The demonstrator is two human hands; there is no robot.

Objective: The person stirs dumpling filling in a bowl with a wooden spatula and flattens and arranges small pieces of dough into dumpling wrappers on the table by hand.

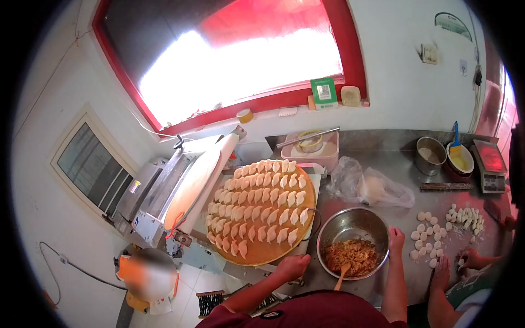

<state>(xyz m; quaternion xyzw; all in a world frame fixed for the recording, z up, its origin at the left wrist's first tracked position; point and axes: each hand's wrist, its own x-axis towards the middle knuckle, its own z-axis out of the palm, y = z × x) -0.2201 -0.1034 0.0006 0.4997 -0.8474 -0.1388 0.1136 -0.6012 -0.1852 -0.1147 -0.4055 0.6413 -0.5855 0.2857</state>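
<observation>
My left hand (292,268) is closed in a fist beside the front right edge of a round wooden board (262,256). What its fingers hold, if anything, is hidden. Rows of pleated dumplings (257,195) cover the board. My right hand (396,239) grips the right rim of a steel mixing bowl (354,217). Brownish minced filling (353,256) lies in the bowl, and a wooden spoon (342,273) leans in it with its handle towards me.
A co-worker's hands (441,271) are at the right, near flattened dough rounds (428,232) and cut dough pieces (467,217). A plastic bag (377,188), pink tub (322,156), steel pot (431,155) and scale (488,167) stand behind. A dough machine (178,188) is at left.
</observation>
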